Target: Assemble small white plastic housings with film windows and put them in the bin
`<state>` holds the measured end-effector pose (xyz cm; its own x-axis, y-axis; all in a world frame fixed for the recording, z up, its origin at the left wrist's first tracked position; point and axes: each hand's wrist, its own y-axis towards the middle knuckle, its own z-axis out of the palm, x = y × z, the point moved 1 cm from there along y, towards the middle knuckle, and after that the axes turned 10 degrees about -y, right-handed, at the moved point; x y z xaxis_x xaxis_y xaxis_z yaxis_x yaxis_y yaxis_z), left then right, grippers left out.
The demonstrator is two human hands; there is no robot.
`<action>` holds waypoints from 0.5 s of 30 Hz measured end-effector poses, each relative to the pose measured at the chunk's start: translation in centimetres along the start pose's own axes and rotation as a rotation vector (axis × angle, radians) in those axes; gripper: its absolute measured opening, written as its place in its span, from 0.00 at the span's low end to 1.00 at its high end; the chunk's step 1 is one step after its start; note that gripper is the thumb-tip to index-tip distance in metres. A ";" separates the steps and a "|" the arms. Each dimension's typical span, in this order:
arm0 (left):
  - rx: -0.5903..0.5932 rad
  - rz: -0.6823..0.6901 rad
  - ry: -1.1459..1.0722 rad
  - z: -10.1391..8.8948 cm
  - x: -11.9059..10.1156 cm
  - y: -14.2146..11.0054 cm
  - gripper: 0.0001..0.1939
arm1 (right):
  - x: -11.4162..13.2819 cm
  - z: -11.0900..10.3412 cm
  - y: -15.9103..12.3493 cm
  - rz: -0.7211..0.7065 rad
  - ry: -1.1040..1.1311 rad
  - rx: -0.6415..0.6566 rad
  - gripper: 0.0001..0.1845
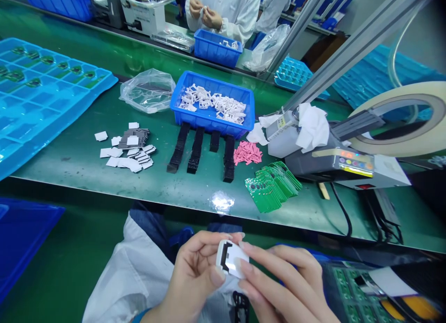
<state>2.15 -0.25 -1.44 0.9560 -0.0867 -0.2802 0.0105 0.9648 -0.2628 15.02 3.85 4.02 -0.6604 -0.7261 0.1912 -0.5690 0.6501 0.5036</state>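
A small white plastic casing with a black strip inside it and a flat white panel is held above my lap, in front of the bench edge. My left hand is closed on its left end, thumb below and fingers behind. The fingertips of my right hand pinch the casing's right end and rest on the white panel. My fingers hide its back and right edge. On the bench beyond lie green circuit boards, pink strips, rows of black pieces and white and grey flat pieces.
A blue bin holds many white plastic parts. To the right stands a tape dispenser with a big tape roll. A blue tray lies at left beside a clear bag. Across the bench a co-worker's hands hold something small.
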 end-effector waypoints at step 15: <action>0.002 -0.072 -0.061 0.3 0.5 0.2 0.11 | 0.5 0.6 -0.8 0.115 0.049 -0.035 0.04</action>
<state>2.76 -0.06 -1.39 0.9689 -0.1406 -0.2036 0.0804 0.9571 -0.2784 14.79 3.12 3.22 -0.6949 -0.6579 0.2903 -0.4729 0.7222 0.5047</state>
